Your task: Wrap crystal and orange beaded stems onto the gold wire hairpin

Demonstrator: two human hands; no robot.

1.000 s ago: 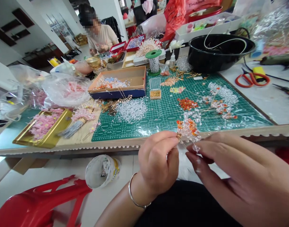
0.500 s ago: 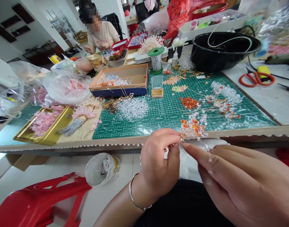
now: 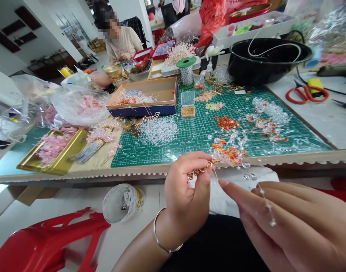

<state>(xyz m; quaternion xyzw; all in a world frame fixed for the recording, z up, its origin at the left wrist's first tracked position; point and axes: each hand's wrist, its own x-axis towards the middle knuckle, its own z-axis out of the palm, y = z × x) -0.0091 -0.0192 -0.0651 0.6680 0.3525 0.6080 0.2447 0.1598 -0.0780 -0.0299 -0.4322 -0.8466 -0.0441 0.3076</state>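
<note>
Left hand [image 3: 186, 190] fingers pinched gold looped piece [image 3: 209, 164], apparently for steadiness; attached-looking bead cluster [image 3: 229, 154] sat exposed near surface [image 3: 139, 169] edge. Right hand [image 3: 288, 219] beside thin wire [image 3: 216, 175]; finger grip could not be told.

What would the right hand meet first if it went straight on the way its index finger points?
Apart from the thin strand by its fingertip, probably the left hand, at its thumb; depth is unclear from this single view.
</note>
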